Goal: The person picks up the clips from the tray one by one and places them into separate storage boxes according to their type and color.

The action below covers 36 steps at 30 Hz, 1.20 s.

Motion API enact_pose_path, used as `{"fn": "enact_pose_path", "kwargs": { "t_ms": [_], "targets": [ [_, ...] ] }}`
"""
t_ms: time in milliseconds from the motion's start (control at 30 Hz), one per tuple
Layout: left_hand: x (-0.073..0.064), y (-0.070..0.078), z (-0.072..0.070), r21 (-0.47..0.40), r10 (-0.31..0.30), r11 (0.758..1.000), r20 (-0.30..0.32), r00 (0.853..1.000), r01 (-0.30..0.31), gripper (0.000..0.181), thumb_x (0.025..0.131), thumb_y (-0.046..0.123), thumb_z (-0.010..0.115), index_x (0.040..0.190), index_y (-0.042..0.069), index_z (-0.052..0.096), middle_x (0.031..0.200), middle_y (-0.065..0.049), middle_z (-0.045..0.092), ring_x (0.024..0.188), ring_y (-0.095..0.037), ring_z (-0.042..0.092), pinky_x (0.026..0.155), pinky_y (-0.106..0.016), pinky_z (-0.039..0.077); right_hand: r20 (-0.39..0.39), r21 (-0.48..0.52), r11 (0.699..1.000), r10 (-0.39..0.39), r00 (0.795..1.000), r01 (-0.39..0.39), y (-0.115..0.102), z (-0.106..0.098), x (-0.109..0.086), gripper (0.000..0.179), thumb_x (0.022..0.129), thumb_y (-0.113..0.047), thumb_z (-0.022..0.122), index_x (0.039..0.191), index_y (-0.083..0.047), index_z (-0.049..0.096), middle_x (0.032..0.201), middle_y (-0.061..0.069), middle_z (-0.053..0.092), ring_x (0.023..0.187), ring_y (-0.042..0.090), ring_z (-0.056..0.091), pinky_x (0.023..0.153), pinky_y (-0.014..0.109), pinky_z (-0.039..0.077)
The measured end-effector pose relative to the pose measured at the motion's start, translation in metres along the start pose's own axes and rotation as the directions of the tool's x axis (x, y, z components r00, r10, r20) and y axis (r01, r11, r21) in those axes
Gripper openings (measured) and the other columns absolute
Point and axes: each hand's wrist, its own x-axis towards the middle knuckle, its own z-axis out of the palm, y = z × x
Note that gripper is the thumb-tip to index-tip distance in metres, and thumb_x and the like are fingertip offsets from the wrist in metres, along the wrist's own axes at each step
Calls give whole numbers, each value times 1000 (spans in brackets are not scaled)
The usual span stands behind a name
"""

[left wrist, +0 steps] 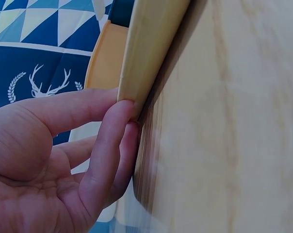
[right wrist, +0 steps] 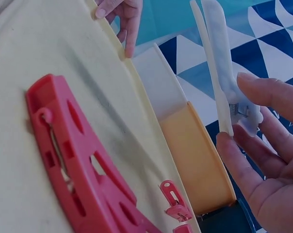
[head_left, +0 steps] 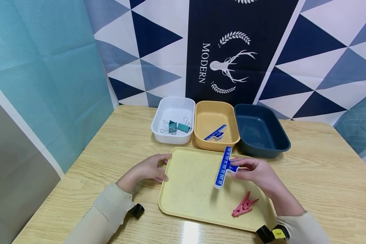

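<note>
Likely transfer step: your right grip (head_left: 258, 173) pinches blue clip (head_left: 223, 167), left grip (head_left: 152, 167) holds tray (head_left: 192, 189); next probably needs lifting toward orange bin (head_left: 215, 113).

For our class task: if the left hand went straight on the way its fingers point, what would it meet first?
The yellow tray, probably at once: the left hand appears to grip its edge.

- Wood-grain surface (head_left: 317, 169), glare spot (head_left: 190, 232) in front
- Back: blue-and-white triangle backdrop (head_left: 158, 40), dark panel (head_left: 231, 17), "MODERN", 1 deer head (head_left: 219, 65)
- Left: teal sheet (head_left: 58, 67), white strip (head_left: 24, 128), grey area (head_left: 15, 169) below
</note>
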Motion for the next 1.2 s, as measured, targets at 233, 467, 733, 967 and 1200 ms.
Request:
{"fn": "enact_pose_path", "kwargs": {
  "t_ms": [233,467,733,967,1200],
  "targets": [
    [0,0,0,8,0,1000,-3,1000,0,85,70,-14,72,144,5,34,115,-12,42,64,-17,51,60,-32,58,-43,-58,998,14,999,-16,-6,-1,6,40,76,-10,77,109,7,65,113,12,63,94,9,60,75,23,54],
    [1,0,1,16,6,1000,0,1000,-6,85,70,-13,72,143,4,35,114,-11,42,64,-17,53,60,-32,58,-78,-64,994,87,993,-92,-9,-1,11,44,76,-18,78,112,3,65,113,11,62,84,17,62,72,28,56],
    [0,0,1,22,7,1000,-7,1000,-7,85,69,-13,72,143,4,34,115,-11,42,64,-18,52,60,-32,58,-134,-93,986,125,983,-138,-14,2,14,46,76,-26,78,113,-1,66,118,13,60,96,21,58,72,27,55],
    [1,0,0,26,11,1000,-2,1000,-11,85,69,-13,72,144,4,34,114,-12,42,63,-16,50,60,-32,58,-162,-120,978,148,976,-169,-16,2,18,52,76,-31,77,117,-2,64,124,15,56,113,29,47,78,27,52],
    [1,0,1,18,0,1000,-9,1000,0,85,69,-13,72,144,5,35,114,-11,42,63,-16,49,59,-32,58,-168,-99,978,166,972,-185,-17,4,22,54,77,-33,76,119,-2,63,128,15,54,120,30,40,82,25,49]
  ]
}}
